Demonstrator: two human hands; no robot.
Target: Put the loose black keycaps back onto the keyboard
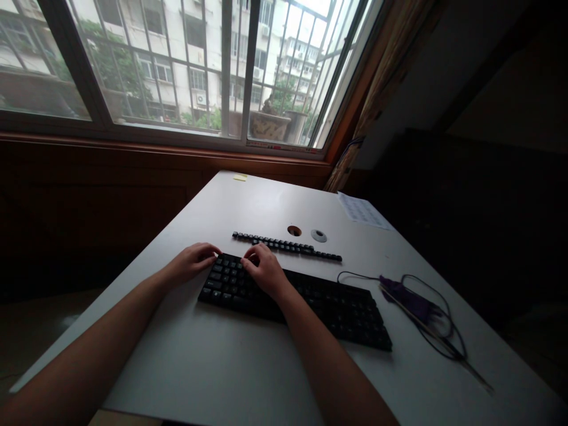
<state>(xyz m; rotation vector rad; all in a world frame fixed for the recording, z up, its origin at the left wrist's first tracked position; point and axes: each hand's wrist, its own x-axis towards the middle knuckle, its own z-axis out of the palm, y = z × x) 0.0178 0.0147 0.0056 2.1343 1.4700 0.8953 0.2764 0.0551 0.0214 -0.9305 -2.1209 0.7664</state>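
Observation:
A black keyboard (242,294) lies at a slant on the white table, most of its keys in place. My left hand (195,260) grips its far left corner, thumb and fingers bent together against the edge. My right hand (265,271) is over the keyboard's far row, thumb and forefinger curled toward each other at the keys. Whatever sits between those fingertips is too dark and small to make out. Just beyond the keyboard, loose black keycaps (288,245) are lined up in rows, partly behind my right hand.
The white table (177,355) carries a purple cloth pouch (410,299), a thin stick (426,328) and a looped cable (461,337) at right. Farther back are a cable hole (294,231), its round grey cover (318,236), a printed sheet (364,211) and a yellow note (240,177).

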